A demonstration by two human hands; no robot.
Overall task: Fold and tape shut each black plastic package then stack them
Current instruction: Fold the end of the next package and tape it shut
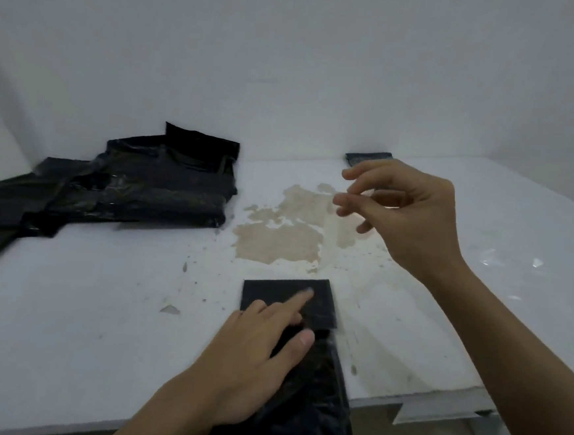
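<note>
Left hand [251,351]: flat, forefinger pressing folded black package [320,305] at near table edge. Right hand [413,213]: raised, fingers loosely curled; any hold cannot be told. White table [100,305]: tan stain [284,231], black bag heap [120,183] far left, small dark stack [366,156] against white wall [291,63].

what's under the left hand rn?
The left hand presses a folded black plastic package flat on the white table, index finger extended across the fold. The plastic beneath the palm is covered. No tape visible there.
</note>
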